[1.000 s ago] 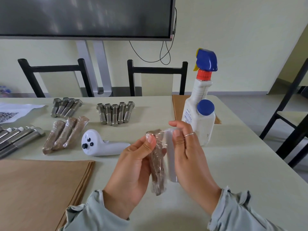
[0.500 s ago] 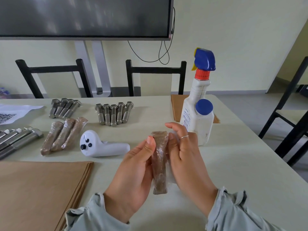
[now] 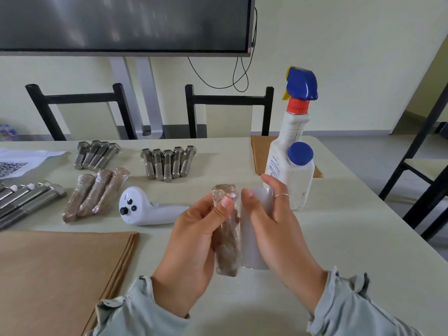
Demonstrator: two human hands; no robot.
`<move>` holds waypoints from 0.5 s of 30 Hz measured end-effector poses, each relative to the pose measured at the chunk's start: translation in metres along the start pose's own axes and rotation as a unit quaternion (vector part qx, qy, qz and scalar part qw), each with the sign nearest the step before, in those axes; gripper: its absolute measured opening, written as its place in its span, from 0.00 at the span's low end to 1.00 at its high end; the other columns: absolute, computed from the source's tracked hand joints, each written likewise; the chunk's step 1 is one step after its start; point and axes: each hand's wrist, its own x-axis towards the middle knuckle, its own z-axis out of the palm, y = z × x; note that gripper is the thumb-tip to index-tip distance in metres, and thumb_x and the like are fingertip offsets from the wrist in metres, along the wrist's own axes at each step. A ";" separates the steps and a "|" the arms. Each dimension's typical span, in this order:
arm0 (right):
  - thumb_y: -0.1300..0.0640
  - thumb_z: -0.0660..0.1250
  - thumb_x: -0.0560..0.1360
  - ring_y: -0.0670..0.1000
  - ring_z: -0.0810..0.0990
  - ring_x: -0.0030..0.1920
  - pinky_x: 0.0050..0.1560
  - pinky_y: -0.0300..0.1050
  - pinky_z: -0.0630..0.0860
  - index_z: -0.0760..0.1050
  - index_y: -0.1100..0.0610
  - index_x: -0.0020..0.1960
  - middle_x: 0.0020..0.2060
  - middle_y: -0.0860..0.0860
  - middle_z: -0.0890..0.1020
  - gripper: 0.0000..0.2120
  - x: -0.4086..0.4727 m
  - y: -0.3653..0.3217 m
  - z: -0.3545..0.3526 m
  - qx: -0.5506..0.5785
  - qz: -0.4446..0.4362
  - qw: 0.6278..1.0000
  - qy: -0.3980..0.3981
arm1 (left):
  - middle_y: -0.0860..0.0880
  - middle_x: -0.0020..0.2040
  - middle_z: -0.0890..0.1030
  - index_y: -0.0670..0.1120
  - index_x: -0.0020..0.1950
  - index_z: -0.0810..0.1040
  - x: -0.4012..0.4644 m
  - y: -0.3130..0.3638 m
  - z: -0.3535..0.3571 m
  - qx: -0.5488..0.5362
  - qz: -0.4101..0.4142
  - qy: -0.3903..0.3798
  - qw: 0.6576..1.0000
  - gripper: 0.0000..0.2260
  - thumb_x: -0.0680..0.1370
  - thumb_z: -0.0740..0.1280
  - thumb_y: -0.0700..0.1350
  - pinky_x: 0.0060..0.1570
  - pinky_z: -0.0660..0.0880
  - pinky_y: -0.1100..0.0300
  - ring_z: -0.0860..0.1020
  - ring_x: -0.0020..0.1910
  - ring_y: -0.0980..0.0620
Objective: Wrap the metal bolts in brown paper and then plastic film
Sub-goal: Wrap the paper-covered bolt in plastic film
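Writing: "560" on the white handheld controller (image 3: 148,209), beside its dark buttons; a QR-style pattern on the paper sheet (image 3: 21,161) at far left; small blue print on the white spray bottle (image 3: 288,151), too small to read.
Wrapped bolt (image 3: 226,232): in brown paper under clear film, held above the table (image 3: 339,238) near its front centre; long axis running away from the body, one end pointing at the far edge, the other at the near edge.
Left hand (image 3: 194,241): curled round the wrapped bolt, thumb pressing the film near the far end.
Right hand (image 3: 274,229): fingers curled on a sheet of plastic film (image 3: 254,251) stretched out flat just beside the bolt's right side.
Finished wraps (image 3: 94,192): three lying side by side at left, slanted.
Bare bolts: five (image 3: 168,163) in a row behind the controller, four (image 3: 95,155) further left, longer ones (image 3: 26,202) at the left edge.
Brown paper stack (image 3: 60,275): at near left, reaching the front edge; another sheet (image 3: 260,154) behind the spray bottle.
Open room: bare tabletop to the right of the hands, up to the right edge.
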 end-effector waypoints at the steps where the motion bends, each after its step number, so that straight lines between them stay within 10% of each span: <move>1: 0.32 0.57 0.64 0.31 0.75 0.48 0.44 0.23 0.69 0.61 0.41 0.65 0.45 0.32 0.77 0.31 0.001 0.000 -0.001 -0.012 -0.007 1.000 0.002 | 0.47 0.33 0.79 0.45 0.40 0.84 0.002 0.001 -0.001 -0.009 -0.007 0.005 1.000 0.11 0.62 0.72 0.50 0.33 0.76 0.64 0.78 0.32 0.54; 4: 0.32 0.51 0.68 0.40 0.74 0.45 0.48 0.34 0.69 0.62 0.40 0.63 0.43 0.42 0.73 0.26 0.005 0.002 -0.002 -0.056 -0.030 0.998 0.006 | 0.45 0.33 0.81 0.45 0.35 0.84 0.005 0.000 -0.002 -0.020 -0.033 0.031 0.999 0.10 0.61 0.72 0.50 0.33 0.78 0.63 0.78 0.31 0.53; 9: 0.36 0.44 0.71 0.21 0.65 0.45 0.40 0.21 0.65 0.62 0.45 0.66 0.48 0.40 0.69 0.27 0.007 0.007 -0.003 -0.139 -0.033 0.990 -0.013 | 0.43 0.33 0.81 0.42 0.34 0.84 0.006 0.001 -0.004 -0.054 -0.047 0.042 0.997 0.11 0.62 0.71 0.49 0.33 0.78 0.62 0.81 0.32 0.51; 15: 0.32 0.41 0.69 0.44 0.78 0.44 0.44 0.41 0.68 0.61 0.42 0.55 0.50 0.46 0.75 0.23 0.007 0.015 0.004 -0.171 -0.023 0.985 -0.027 | 0.45 0.36 0.82 0.42 0.37 0.85 0.003 0.002 -0.001 -0.063 -0.051 -0.029 0.996 0.14 0.68 0.66 0.52 0.34 0.78 0.62 0.81 0.34 0.51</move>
